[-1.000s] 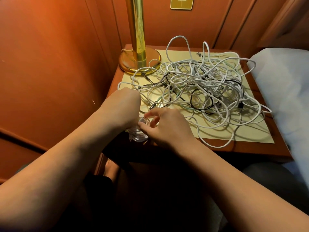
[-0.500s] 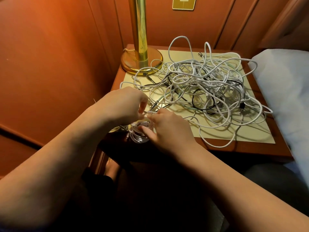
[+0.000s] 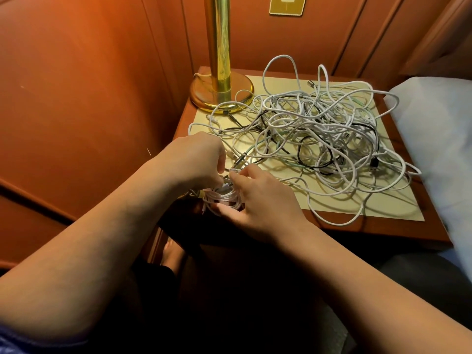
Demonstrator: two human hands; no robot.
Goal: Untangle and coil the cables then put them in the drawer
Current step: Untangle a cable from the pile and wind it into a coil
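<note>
Bedside table (image 3: pixel 383 227) edge: left hand (image 3: pixel 196 159) and right hand (image 3: pixel 260 200) both gripping one small white coil (image 3: pixel 224 198)

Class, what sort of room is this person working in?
Probably a hotel bedroom: a wooden nightstand with a brass lamp stands beside a white pillow, against wood-panelled walls.
</note>
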